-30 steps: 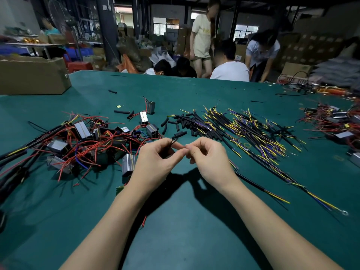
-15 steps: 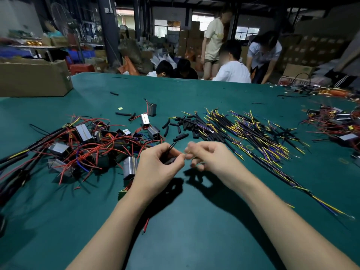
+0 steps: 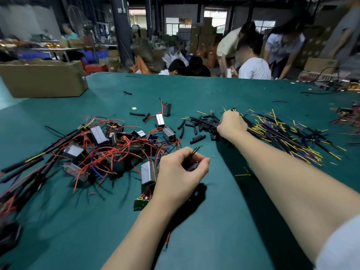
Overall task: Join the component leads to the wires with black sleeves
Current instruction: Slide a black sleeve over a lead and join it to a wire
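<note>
Pinching thin black leads [image 3: 195, 151] above the green surface [image 3: 214, 221], the left hand [image 3: 182, 172] stays curled while the right hand [image 3: 231, 124] closes on black sleeves [image 3: 200, 123] beside the wires [image 3: 288, 137].

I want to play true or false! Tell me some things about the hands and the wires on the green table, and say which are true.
1. The left hand pinches thin dark leads. True.
2. The right hand lies flat on bare table. False: it reaches into the pile of black sleeves and yellow-tipped wires.
3. The red-wired components lie left of the left hand. True.
4. The cardboard box sits at the table's near right corner. False: it is at the far left.
5. The two hands touch. False: they are apart.
</note>
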Action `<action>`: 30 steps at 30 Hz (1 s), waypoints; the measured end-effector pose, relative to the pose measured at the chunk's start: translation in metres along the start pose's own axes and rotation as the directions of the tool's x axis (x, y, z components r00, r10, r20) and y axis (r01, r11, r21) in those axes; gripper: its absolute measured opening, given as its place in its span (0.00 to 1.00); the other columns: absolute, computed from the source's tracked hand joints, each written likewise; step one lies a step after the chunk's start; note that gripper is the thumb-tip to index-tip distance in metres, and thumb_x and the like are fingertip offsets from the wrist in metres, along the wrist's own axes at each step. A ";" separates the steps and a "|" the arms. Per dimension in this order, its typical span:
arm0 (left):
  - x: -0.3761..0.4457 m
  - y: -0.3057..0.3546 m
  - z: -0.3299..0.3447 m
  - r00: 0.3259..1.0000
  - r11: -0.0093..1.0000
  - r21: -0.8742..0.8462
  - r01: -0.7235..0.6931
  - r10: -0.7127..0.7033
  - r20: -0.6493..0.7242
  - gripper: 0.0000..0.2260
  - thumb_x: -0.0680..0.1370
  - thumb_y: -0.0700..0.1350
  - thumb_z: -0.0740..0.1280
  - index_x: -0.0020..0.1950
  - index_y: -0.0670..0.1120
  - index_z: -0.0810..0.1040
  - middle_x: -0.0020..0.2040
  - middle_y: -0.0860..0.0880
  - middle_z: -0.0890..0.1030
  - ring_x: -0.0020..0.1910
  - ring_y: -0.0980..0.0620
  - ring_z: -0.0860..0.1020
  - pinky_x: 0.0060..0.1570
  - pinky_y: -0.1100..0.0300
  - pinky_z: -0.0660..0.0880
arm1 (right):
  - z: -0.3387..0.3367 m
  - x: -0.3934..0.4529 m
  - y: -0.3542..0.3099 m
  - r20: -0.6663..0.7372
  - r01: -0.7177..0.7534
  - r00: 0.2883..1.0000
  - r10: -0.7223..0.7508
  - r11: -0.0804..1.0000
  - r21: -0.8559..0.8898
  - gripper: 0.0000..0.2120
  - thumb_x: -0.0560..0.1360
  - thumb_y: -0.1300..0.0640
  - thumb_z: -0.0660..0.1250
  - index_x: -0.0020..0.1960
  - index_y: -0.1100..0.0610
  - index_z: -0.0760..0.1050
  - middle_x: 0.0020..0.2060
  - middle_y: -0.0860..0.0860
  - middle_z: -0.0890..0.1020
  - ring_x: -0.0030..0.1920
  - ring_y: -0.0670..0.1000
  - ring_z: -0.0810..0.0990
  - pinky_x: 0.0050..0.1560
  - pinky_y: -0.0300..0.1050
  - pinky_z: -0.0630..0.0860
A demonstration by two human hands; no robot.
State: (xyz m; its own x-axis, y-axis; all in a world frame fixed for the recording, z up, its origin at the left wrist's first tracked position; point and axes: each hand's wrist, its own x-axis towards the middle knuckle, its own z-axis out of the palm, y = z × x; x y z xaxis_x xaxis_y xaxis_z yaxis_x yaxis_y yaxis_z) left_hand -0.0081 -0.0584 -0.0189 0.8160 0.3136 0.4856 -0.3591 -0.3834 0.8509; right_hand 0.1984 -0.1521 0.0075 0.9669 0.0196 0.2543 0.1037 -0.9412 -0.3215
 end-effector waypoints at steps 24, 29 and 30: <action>0.007 0.003 -0.006 0.979 0.941 -0.291 0.173 -0.198 -0.056 0.07 0.75 0.41 0.71 0.38 0.41 0.82 0.26 0.59 0.73 0.26 0.64 0.67 0.29 0.71 0.65 | -0.078 -0.177 0.107 0.072 0.243 0.942 -0.328 0.814 0.528 0.08 0.72 0.62 0.71 0.38 0.52 0.78 0.33 0.50 0.82 0.37 0.55 0.79 0.40 0.42 0.73; 0.009 -0.001 -0.008 0.981 0.956 -0.235 0.176 -0.189 -0.034 0.07 0.75 0.42 0.71 0.39 0.40 0.81 0.26 0.58 0.71 0.28 0.61 0.66 0.30 0.69 0.64 | -0.072 -0.177 0.107 0.083 0.250 0.938 -0.338 0.820 0.516 0.09 0.73 0.62 0.70 0.38 0.51 0.77 0.32 0.46 0.80 0.34 0.52 0.77 0.40 0.44 0.73; 0.009 -0.001 -0.008 0.983 0.958 -0.232 0.171 -0.183 -0.031 0.07 0.75 0.42 0.71 0.40 0.40 0.81 0.26 0.58 0.70 0.28 0.60 0.66 0.30 0.68 0.64 | -0.071 -0.177 0.106 0.092 0.251 0.935 -0.343 0.822 0.511 0.09 0.73 0.62 0.71 0.38 0.51 0.77 0.32 0.46 0.80 0.33 0.50 0.76 0.39 0.43 0.73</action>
State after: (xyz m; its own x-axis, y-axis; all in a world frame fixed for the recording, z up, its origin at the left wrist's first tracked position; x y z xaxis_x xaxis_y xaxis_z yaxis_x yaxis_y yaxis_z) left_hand -0.0040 -0.0481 -0.0137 0.8534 0.4054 0.3276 -0.3093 -0.1118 0.9444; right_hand 0.0216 -0.2793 -0.0066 0.8900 0.3721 0.2635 0.4468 -0.5964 -0.6669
